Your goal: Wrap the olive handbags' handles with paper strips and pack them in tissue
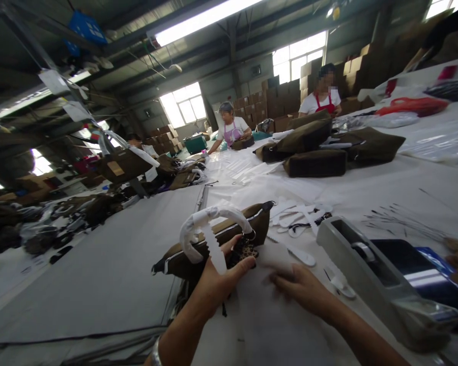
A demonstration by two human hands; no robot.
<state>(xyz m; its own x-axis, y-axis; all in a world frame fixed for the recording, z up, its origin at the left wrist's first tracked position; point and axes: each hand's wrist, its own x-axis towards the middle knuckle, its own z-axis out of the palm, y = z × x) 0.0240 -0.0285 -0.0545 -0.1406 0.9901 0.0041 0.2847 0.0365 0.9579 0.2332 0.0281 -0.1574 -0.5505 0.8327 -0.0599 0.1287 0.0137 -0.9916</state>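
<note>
A dark olive handbag (223,235) with a silver zip lies in front of me, its curved handle (191,226) wrapped in white film. A white notched strip (215,249) hangs from the handle. At the bag's near side, my left hand (223,277) is closed on a leopard-print charm (246,250) that hangs by a dark ring. My right hand (307,290) is just right of it, fingers bent and smeared by motion. Beside those fingers is a blurred white sheet (277,256); whether they grip it I cannot make out.
A grey tape dispenser (377,284) stands at right. White notched strips (293,216) lie behind the bag. Farther back are several dark olive bags (315,162) and a red plastic bag (414,105). Two people in aprons (232,127) work across the table. More bags are heaped at left.
</note>
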